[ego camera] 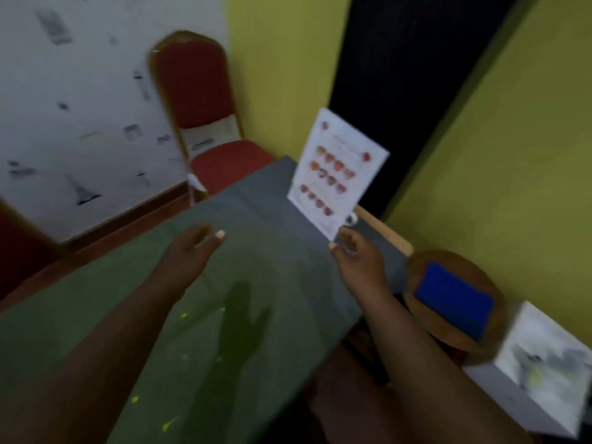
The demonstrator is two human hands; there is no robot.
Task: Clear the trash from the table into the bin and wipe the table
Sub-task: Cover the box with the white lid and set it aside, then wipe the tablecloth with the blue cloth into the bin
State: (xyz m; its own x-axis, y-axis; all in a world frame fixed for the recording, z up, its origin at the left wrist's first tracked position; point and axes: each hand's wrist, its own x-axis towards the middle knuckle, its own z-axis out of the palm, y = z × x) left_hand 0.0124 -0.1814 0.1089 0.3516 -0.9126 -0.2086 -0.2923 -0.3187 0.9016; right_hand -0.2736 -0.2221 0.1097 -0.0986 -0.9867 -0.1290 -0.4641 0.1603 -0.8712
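Both forearms are seen closest to the lens, reaching forward over a table (224, 315) covered in a dull green-grey surface. Small bright yellow-green flecks (168, 424) are scattered on the near part of that surface, beside a dark hand-shaped shadow. The whole view is motion-blurred.

Left hand (192, 248): held above the table, fingers loosely extended and slightly spread, nothing gripped.

Right hand (355, 254): raised near the table's far right edge, fingers curled partway. A white printed sheet (336, 174), marked with rows of small red and orange shapes, stands tilted just above this hand. Its lower corner is met by the fingertips (339, 233); whether the corner is actually pinched cannot be told through the blur.

Right of the table, a round wooden stool (419, 274) is noted, with a blue rectangular pad or cloth (455, 302) lying on its top. Just beside the stool, nearer the lens, a white box-like container (541, 370) is seen, holding pale crumpled material with a yellowish patch; it may be the bin, though blur prevents certainty.

Beyond the table's far end, a red padded chair (198, 100) with a gold frame stands against a white speckled wall. A yellow-green wall (512, 155) and a dark curtain or opening (416, 75) fill the right background.
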